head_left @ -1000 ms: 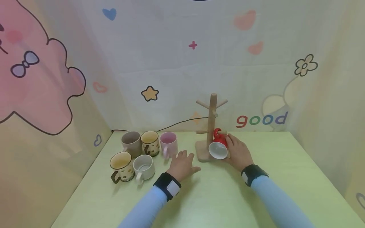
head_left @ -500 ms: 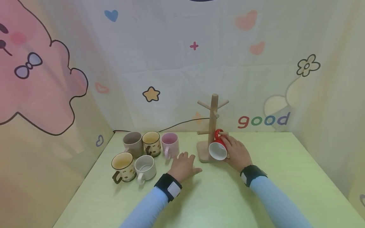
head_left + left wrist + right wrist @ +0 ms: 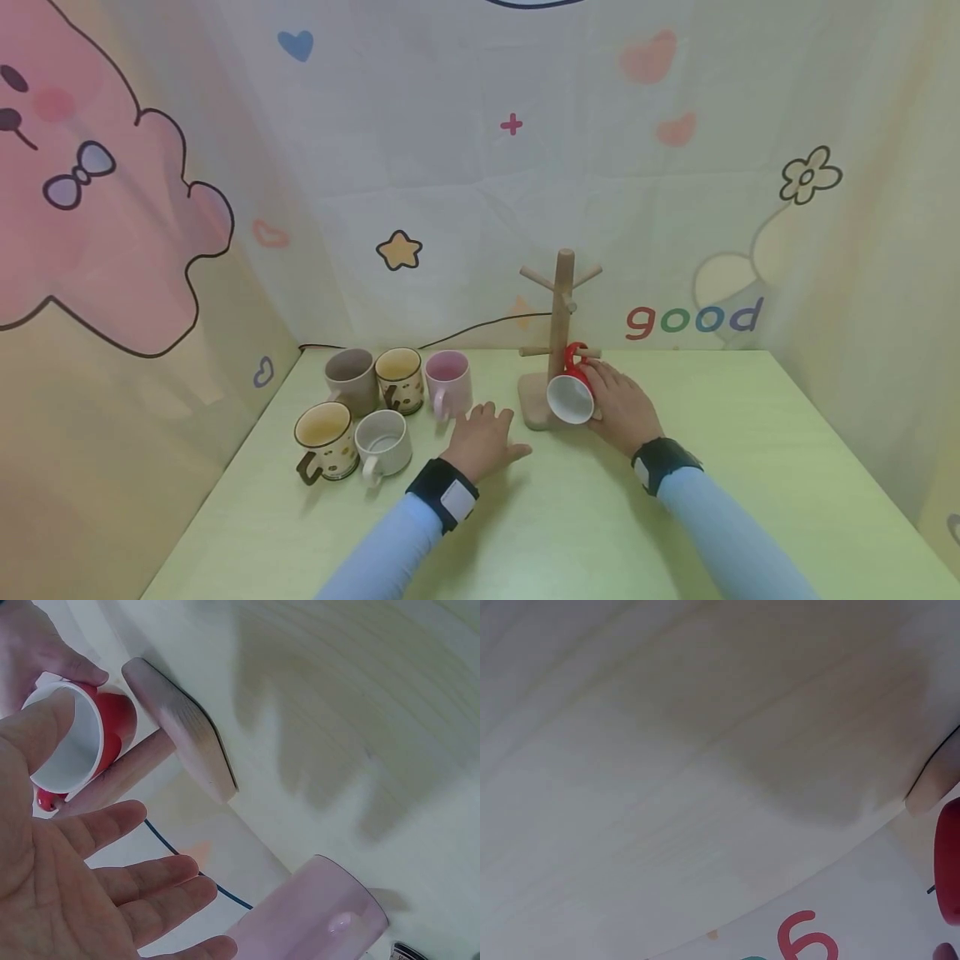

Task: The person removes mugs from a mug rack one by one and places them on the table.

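My right hand (image 3: 624, 410) grips a red mug (image 3: 582, 377) with a white inside, its mouth tilted toward me. The mug's handle is up against the lower right peg (image 3: 590, 352) of a wooden mug tree (image 3: 559, 321); it seems to loop over that peg. In the left wrist view the right thumb lies on the rim of the red mug (image 3: 114, 724). My left hand (image 3: 482, 443) is held above the table with fingers spread, holding nothing, just in front of a pink mug (image 3: 448, 385). Only a sliver of the red mug (image 3: 949, 862) shows in the right wrist view.
Left of the pink mug stand a taupe mug (image 3: 352, 383), two cream patterned mugs with brown handles, one behind (image 3: 405, 392) and one in front (image 3: 333, 450), and a white mug (image 3: 386, 450). The table (image 3: 570, 533) meets a printed cloth backdrop (image 3: 450, 183).
The red mug has sunk slightly, and my right hand with it. My left hand stays about where it was. The head view has shifted a little.
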{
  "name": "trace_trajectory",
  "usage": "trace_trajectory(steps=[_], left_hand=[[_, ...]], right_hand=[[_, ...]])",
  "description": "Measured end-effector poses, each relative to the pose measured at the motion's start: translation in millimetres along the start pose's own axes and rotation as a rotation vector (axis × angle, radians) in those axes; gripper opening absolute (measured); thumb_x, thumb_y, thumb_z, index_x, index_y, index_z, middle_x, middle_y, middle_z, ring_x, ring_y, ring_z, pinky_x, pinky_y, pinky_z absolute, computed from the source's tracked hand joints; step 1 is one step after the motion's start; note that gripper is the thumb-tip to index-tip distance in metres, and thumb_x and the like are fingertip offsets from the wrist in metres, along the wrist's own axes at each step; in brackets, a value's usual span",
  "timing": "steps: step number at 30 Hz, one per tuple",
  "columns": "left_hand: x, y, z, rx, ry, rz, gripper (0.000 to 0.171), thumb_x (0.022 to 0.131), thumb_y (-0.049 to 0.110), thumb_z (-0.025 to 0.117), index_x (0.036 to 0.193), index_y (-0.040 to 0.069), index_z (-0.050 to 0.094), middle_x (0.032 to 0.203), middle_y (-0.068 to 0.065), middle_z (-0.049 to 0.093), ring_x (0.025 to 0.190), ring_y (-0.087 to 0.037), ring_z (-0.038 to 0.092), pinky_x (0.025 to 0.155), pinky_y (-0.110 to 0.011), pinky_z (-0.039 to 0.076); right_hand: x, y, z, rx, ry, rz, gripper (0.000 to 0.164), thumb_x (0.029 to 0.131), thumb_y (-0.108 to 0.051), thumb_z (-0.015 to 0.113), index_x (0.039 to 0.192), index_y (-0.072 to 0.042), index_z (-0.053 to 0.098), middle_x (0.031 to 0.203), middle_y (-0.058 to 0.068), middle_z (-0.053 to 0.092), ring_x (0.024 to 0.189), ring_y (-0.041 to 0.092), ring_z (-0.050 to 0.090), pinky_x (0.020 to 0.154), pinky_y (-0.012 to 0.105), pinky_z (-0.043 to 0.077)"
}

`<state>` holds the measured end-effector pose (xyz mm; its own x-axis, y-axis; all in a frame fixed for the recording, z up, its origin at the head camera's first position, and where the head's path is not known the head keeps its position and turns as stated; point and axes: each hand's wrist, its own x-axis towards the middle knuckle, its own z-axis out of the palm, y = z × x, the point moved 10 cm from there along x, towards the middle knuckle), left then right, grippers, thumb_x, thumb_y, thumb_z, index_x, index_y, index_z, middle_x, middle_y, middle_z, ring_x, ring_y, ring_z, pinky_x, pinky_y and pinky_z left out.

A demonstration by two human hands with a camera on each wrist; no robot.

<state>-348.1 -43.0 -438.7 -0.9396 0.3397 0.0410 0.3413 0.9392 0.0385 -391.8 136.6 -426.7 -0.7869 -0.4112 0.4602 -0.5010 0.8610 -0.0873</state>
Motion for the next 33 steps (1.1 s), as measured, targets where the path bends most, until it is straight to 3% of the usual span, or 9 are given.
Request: trace_trajectory(steps=[8, 16, 33], left_hand=[[-2.6, 1.8, -2.4, 0.005, 0.008, 0.010, 0.067, 0.090, 0.063, 0.060, 0.134, 0.011, 0.058, 0.128, -0.015, 0.059, 0.121, -0.032, 0.054, 0.099, -0.055, 0.043], [-4.1, 4.5, -3.8, 0.029, 0.056, 0.032, 0.063, 0.090, 0.061, 0.062, 0.128, 0.011, 0.060, 0.120, -0.015, 0.061, 0.115, -0.031, 0.056, 0.095, -0.054, 0.045], [-4.8, 5.5, -2.2, -0.038, 0.015, 0.024, 0.066, 0.090, 0.062, 0.060, 0.132, 0.010, 0.058, 0.125, -0.016, 0.059, 0.120, -0.031, 0.053, 0.098, -0.054, 0.042]], right_hand=[[-4, -5, -4, -0.015, 0.041, -0.010, 0.100, 0.060, -0.030, 0.097, 0.140, 0.000, 0.044, 0.141, 0.023, 0.051, 0.130, 0.041, 0.048, 0.103, 0.056, 0.041], [-9, -3, -6, -0.017, 0.055, 0.039, 0.103, 0.062, -0.031, 0.096, 0.142, -0.001, 0.039, 0.143, 0.022, 0.048, 0.131, 0.039, 0.047, 0.105, 0.054, 0.039], [-30, 4, -36, 0.091, 0.173, 0.127, 0.104, 0.059, -0.024, 0.098, 0.141, -0.003, 0.038, 0.136, 0.021, 0.052, 0.124, 0.041, 0.051, 0.099, 0.059, 0.042]])
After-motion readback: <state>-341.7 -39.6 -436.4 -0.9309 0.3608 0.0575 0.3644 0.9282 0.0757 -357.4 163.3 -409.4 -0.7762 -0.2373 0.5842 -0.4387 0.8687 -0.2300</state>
